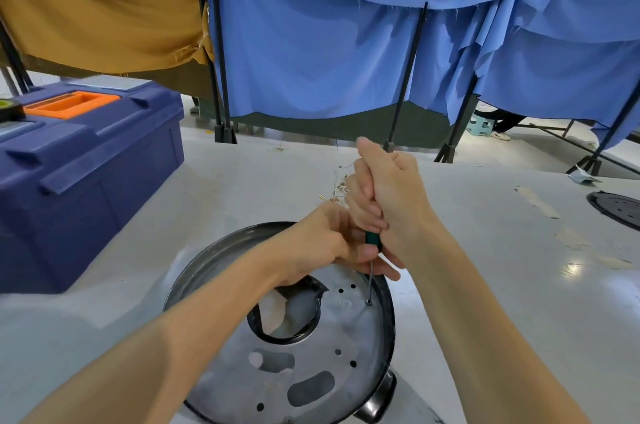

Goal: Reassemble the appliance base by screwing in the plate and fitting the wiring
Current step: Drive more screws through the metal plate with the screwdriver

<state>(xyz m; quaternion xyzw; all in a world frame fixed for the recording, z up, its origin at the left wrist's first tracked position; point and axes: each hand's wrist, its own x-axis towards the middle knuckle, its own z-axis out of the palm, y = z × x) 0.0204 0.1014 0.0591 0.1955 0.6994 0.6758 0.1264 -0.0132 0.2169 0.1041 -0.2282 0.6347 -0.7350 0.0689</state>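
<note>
The round appliance base (207, 264) lies upside down on the white table, with a silver metal plate (349, 337) full of holes and cut-outs set into it. My right hand (384, 195) grips the green handle of a screwdriver (372, 239) held upright. Its thin shaft runs down to a screw (368, 302) near the plate's right rim. My left hand (322, 243) reaches in from the left and pinches the screwdriver just below the handle. Behind my hands a bundle of loose wires (337, 190) with small terminals lies on the table, partly hidden.
A dark blue toolbox (86, 160) with an orange handle stands at the left on the table. A black round lid (618, 207) lies at the right edge. Blue and tan cloth screens on black stands (408, 70) close off the back.
</note>
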